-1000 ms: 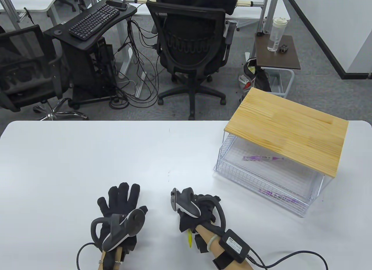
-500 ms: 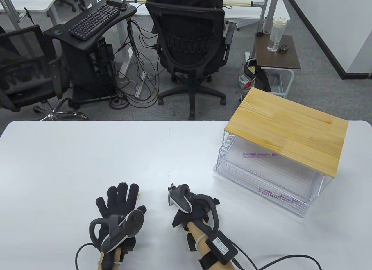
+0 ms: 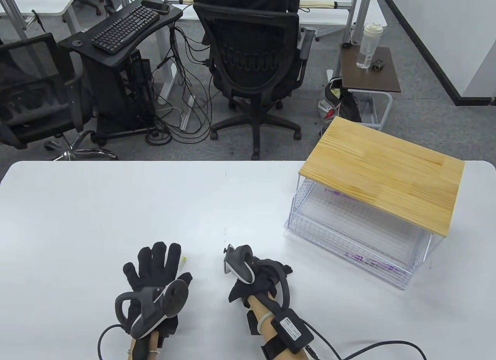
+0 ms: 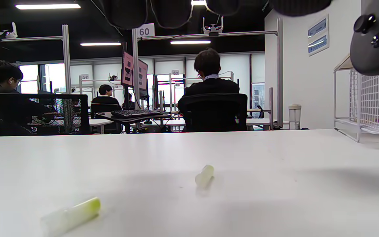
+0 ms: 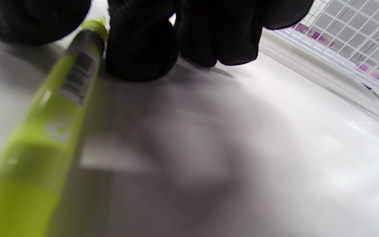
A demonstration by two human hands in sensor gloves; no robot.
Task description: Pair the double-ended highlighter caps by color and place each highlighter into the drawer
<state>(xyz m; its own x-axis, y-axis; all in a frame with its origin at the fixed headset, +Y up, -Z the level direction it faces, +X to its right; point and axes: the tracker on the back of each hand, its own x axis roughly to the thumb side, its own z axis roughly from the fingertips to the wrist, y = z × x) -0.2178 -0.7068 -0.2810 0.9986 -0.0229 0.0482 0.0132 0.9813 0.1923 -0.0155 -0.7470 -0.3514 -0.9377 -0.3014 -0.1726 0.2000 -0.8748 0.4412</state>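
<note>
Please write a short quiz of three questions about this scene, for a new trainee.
1. True or false: the right hand holds a purple highlighter.
2. How many loose caps lie on the table in the left wrist view?
3. The left hand is: A) spread flat, B) gripping a cap.

Key:
1. False; the highlighter is yellow-green.
2. Two: one cap farther off, another cap nearer.
3. A.

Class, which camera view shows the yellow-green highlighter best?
The right wrist view: the yellow-green highlighter fills its left side, barcode visible, held by the right hand. The table view hides it under that hand; the left wrist view shows only two loose caps.
</note>
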